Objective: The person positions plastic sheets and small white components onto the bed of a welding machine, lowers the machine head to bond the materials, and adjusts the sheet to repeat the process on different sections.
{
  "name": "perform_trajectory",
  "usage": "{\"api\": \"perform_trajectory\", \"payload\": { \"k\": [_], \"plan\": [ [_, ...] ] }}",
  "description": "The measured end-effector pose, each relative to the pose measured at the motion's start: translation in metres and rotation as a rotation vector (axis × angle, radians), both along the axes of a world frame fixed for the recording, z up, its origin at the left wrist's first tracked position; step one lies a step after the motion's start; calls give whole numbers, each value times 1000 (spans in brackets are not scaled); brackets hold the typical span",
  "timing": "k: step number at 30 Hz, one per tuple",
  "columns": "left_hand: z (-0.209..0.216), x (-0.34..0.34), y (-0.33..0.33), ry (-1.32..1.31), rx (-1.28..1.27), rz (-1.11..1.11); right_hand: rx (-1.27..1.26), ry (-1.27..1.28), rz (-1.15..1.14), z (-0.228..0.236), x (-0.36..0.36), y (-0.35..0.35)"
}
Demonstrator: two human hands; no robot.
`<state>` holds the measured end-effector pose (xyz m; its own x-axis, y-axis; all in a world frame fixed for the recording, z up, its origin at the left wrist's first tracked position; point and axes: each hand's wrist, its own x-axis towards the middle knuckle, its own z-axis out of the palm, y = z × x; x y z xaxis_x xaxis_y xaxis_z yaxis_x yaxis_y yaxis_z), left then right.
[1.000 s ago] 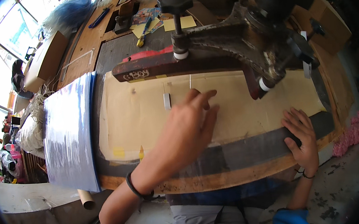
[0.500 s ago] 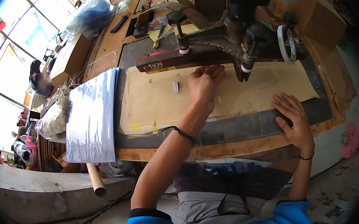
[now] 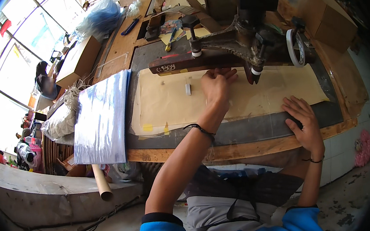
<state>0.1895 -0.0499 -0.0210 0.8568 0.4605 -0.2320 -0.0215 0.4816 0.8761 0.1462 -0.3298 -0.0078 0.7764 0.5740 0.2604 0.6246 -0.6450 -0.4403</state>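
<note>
A tan sheet-covered board [image 3: 171,110] lies on a dark grey mat [image 3: 235,133] on the wooden workbench. Over it seems to lie a clear plastic sheet, with a faint edge between my hands. My left hand [image 3: 217,88] rests on the tan surface right at the front of a dark metal press bar [image 3: 215,60], fingers apart and pointing right. What lies under its fingertips is hidden. Nearer me on the right, my right hand [image 3: 302,120] lies flat, fingers spread, across the front edge of the board and the mat. A small grey block [image 3: 188,89] sits left of my left hand.
A stack of clear plastic sheets [image 3: 100,119] overhangs the bench's left front, above a cardboard tube [image 3: 102,183]. The press arm [image 3: 226,35] carries knobs and a hanging tape roll [image 3: 295,48]. Cardboard boxes [image 3: 325,17] stand back right; a yellow-blue cutter [image 3: 170,40] lies behind the bar.
The view has shifted slightly, so the bench's left side appears farther right. My left hand stays by the press bar with its fingers drawn slightly closer; my right hand has hardly moved.
</note>
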Motion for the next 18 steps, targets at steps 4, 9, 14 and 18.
{"api": "perform_trajectory", "payload": {
  "k": [4,9,14,18],
  "plan": [
    [2,0,-3,-2,-6,51,-1,-5,-5,0,-1,0],
    [5,-3,-6,15,47,42,3,-5,-8,0,-1,0],
    [4,-3,-6,24,70,36,-1,-11,-13,-1,-2,-1],
    [6,-1,-6,1,-43,100,-2,-16,-4,3,-3,1]
  ]
}}
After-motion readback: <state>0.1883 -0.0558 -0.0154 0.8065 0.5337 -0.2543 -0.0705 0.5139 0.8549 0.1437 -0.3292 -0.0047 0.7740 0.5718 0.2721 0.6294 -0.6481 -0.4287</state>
